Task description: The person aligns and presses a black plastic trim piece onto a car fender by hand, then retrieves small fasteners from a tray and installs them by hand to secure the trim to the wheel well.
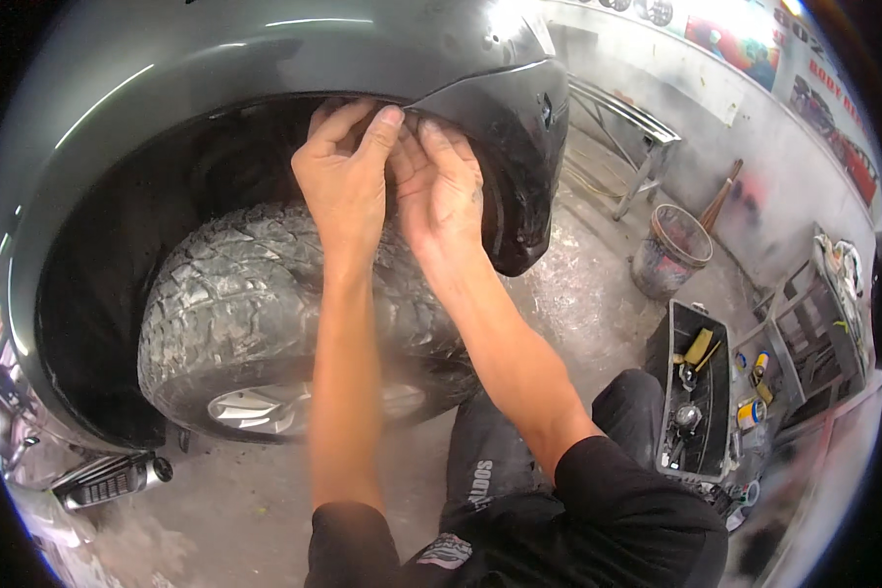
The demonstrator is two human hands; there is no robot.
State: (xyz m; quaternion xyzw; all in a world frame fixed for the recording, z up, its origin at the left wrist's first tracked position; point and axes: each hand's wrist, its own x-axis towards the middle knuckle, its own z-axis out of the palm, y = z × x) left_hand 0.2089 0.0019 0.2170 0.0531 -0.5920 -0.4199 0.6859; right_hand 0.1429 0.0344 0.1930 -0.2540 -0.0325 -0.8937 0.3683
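Observation:
Both my hands are raised to the top of the wheel arch, where the dark grey fender (206, 73) meets the black bumper corner (500, 113). My left hand (348, 167) is closed on the fender lip, thumb at the seam and fingers curled up under the edge. Right beside it, my right hand (441, 186) has its palm turned up and its fingers bent at the bumper's edge. Its fingertips are partly hidden, and anything small between them cannot be made out. Below my wrists sits the chunky-treaded tire (235, 284) with its silver wheel rim (255, 410).
A black tool bin (671, 392) stands to my right, holding a yellow-handled tool and other items. Behind it are a stained bucket (671, 250), a metal stand (632, 147) and a grey frame rack (808, 333). A side step (113, 480) juts out at lower left.

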